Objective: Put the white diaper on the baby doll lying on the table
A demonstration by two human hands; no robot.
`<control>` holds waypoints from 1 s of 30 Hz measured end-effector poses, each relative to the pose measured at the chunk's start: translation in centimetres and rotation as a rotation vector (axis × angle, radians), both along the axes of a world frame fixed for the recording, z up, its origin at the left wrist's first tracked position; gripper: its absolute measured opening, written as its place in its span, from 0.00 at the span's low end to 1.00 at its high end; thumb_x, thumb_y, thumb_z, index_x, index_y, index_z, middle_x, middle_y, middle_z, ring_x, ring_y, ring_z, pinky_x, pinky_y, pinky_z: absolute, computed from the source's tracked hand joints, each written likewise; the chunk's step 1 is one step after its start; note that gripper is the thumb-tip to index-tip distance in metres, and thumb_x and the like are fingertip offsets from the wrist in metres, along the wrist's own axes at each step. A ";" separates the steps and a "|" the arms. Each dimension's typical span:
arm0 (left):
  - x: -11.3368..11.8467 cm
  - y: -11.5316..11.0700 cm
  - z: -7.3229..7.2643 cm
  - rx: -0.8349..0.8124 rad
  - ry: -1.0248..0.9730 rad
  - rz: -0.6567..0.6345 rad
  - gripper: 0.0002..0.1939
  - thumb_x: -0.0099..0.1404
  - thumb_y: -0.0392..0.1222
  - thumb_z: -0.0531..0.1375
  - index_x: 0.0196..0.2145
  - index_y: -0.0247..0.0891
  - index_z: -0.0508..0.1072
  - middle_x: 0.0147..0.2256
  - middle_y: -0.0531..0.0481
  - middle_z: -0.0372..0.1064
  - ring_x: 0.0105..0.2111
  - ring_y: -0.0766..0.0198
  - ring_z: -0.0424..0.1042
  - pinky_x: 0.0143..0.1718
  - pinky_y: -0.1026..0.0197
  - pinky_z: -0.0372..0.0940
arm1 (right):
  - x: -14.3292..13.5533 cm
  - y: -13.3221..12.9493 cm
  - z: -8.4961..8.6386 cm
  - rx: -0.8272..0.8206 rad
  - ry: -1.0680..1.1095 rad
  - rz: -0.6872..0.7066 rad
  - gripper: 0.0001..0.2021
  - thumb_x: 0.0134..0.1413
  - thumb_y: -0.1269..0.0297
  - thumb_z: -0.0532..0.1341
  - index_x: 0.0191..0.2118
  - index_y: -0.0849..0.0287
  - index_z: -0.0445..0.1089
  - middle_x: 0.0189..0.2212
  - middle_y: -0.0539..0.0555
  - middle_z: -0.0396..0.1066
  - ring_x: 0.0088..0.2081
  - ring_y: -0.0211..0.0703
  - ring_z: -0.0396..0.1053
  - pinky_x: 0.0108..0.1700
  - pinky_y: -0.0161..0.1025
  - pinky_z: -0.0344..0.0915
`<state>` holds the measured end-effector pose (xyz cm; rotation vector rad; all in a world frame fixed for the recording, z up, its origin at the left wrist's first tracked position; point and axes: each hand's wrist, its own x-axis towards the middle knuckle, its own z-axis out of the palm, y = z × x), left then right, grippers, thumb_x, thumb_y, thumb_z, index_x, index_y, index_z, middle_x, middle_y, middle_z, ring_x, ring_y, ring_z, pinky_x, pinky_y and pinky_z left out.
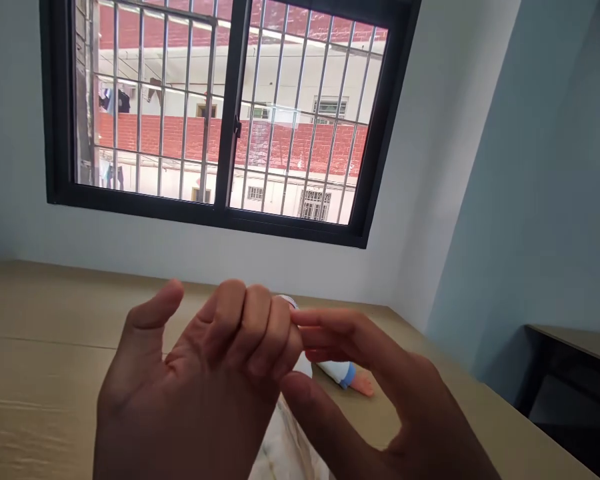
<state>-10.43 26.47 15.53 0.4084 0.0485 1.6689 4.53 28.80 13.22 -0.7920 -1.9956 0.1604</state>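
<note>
Head camera: left hand (200,380), fingers curled closed, apparently empty; right hand (405,393), fingers half-open, touches it near a doll (362,383).

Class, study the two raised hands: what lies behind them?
Behind the left hand and right hand, pale cloth and a small sleeved arm with a blue cuff partly show. The hands cover the rest, so where cloth and arm meet cannot be seen.

Left hand (205,360), lower left: palm showing, fingers curled, thumb raised. Right hand (385,380), lower right: fingertips touching left's fingers.
</note>
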 end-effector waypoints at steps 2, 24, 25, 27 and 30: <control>0.0 0.5 -0.1 -0.049 0.026 -0.009 0.21 0.63 0.50 0.48 0.18 0.43 0.44 0.16 0.52 0.50 0.17 0.65 0.58 0.23 0.57 0.72 | 0.1 0.4 0.2 -0.054 -0.018 0.039 0.09 0.60 0.53 0.65 0.46 0.39 0.70 0.42 0.39 0.80 0.44 0.44 0.81 0.47 0.43 0.80; 0.5 0.1 -2.0 0.517 0.286 -0.105 0.17 0.49 0.25 0.60 0.29 0.40 0.56 0.26 0.58 0.66 0.26 0.76 0.70 0.31 0.72 0.69 | -1.4 -3.5 1.1 -0.538 0.233 0.523 0.12 0.65 0.57 0.59 0.30 0.52 0.72 0.21 0.44 0.70 0.20 0.29 0.67 0.18 0.21 0.62; 0.4 0.2 -2.0 0.522 0.282 -0.101 0.17 0.49 0.26 0.60 0.29 0.40 0.56 0.26 0.58 0.66 0.26 0.76 0.71 0.32 0.72 0.70 | -1.4 -3.8 1.5 -0.580 0.248 0.549 0.12 0.65 0.57 0.59 0.30 0.52 0.72 0.22 0.44 0.69 0.20 0.28 0.67 0.18 0.21 0.60; 0.2 0.3 -2.1 0.518 0.300 -0.055 0.17 0.49 0.25 0.60 0.29 0.41 0.57 0.25 0.60 0.65 0.24 0.76 0.71 0.34 0.71 0.71 | -1.4 -4.5 1.9 -0.629 0.243 0.489 0.12 0.65 0.56 0.59 0.30 0.52 0.73 0.23 0.45 0.69 0.23 0.29 0.68 0.20 0.22 0.61; 0.1 0.2 -2.0 0.499 0.335 -0.027 0.19 0.46 0.23 0.60 0.29 0.41 0.56 0.24 0.62 0.64 0.22 0.76 0.69 0.35 0.70 0.73 | -1.3 -5.2 1.3 -0.575 0.242 0.286 0.10 0.65 0.56 0.60 0.35 0.49 0.77 0.22 0.45 0.70 0.25 0.32 0.70 0.25 0.25 0.65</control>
